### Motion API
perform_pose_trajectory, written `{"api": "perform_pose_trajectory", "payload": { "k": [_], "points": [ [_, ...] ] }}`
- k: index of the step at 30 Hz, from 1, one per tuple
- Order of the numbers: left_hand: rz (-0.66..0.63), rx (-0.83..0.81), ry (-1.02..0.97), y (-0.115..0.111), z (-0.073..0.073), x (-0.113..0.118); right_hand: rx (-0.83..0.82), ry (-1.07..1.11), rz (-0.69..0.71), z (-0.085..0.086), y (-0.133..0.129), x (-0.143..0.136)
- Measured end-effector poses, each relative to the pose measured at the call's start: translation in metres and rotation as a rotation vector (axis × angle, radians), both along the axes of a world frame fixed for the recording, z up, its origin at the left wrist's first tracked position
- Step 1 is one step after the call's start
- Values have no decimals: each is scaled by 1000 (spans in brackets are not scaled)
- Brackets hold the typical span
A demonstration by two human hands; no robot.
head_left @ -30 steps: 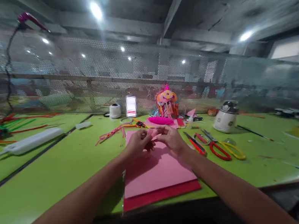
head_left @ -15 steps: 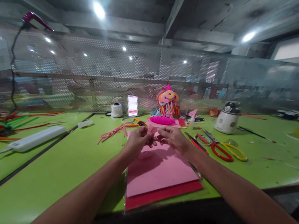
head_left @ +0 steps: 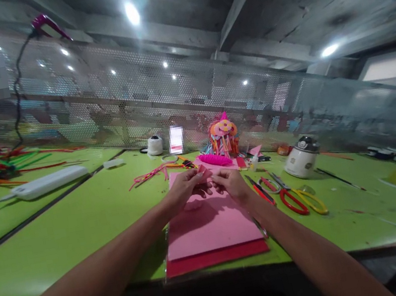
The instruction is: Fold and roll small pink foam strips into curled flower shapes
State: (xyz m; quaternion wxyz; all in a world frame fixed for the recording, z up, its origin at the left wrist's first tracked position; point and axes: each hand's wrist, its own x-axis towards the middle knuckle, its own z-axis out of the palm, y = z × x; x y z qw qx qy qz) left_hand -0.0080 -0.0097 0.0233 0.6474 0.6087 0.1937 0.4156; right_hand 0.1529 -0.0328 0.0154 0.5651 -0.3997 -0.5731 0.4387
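Note:
My left hand [head_left: 188,185] pinches a small piece of pink paper [head_left: 204,171] between thumb and fingers. From the other side, my right hand [head_left: 228,181] closes its fingertips at the lower edge of that same piece. Both hands are above a stack of pink paper sheets [head_left: 212,229], with a red sheet [head_left: 217,258] showing beneath at the front. A pink scrap [head_left: 193,205] lies on the stack by my left wrist. Just beyond my fingers is a bright pink fluffy strip [head_left: 215,159].
Right of the stack lie red-and-yellow-handled scissors [head_left: 303,201], another pair of scissors [head_left: 269,185] and a glue bottle [head_left: 254,160]. A white jug [head_left: 302,157] stands farther right. Behind are a smiling pumpkin decoration [head_left: 223,133], a phone [head_left: 176,139] and a thread spool [head_left: 155,146]. A white power strip [head_left: 51,183] lies left.
The small pink paper has been turned up and now shows above my left fingertips. My right hand has shifted slightly down and its fingers have curled more.

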Motion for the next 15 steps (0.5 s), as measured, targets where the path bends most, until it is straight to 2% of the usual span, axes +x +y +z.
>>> {"api": "perform_pose_trajectory", "payload": {
  "k": [5, 8, 12, 15],
  "points": [
    [-40, -29, -52, 2, -2, -1, -7, 7, 34, 0, -1, -1],
    [-47, -102, -84, 4, -2, -2, -6, 27, 51, 0, -1, -2],
    [-6, -195, -95, 6, -3, -2, 152, -30, -57, 3, -4, -3],
    [13, -178, -89, 8, -4, -2, 267, -171, -32, 6, -9, -2]
  ]
}}
